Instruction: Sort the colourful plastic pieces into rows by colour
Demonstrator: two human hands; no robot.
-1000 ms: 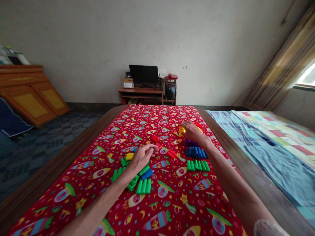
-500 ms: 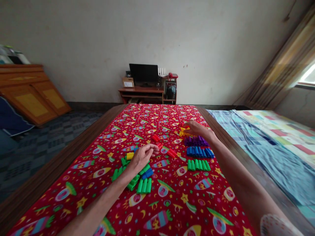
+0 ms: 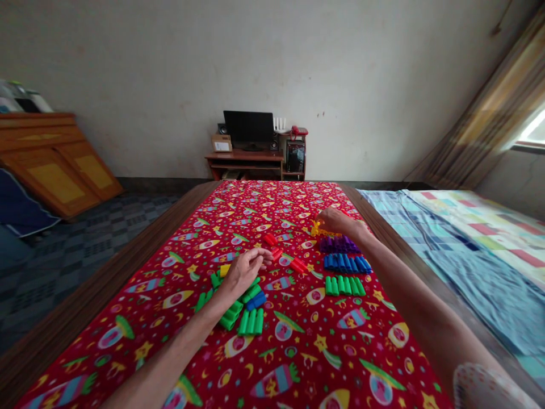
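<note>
My right hand [image 3: 336,220] reaches to the far right part of the cloth, its fingers closed at a yellow plastic building block [image 3: 315,227] in the yellow row. Just nearer lie rows of purple blocks [image 3: 339,245], blue blocks [image 3: 347,263] and green blocks [image 3: 344,286]. My left hand [image 3: 248,268] hovers over a mixed pile, fingers drawn together with the thumb against them; whether anything is between them is hidden. Beside its fingertips lie red blocks [image 3: 298,265]. Under and around it are loose green blocks [image 3: 251,322], a blue block [image 3: 256,301] and a yellow block [image 3: 224,270].
A red patterned cloth [image 3: 272,352] covers the brown table [image 3: 170,224]. On the right stands a bed with a bluish sheet [image 3: 443,261]. Beyond the table's far end is a desk with a monitor [image 3: 249,129]. A wooden cabinet [image 3: 55,165] is at the left.
My left hand has drawn back slightly to the left from the red blocks. My right hand has shifted a little over the yellow row.
</note>
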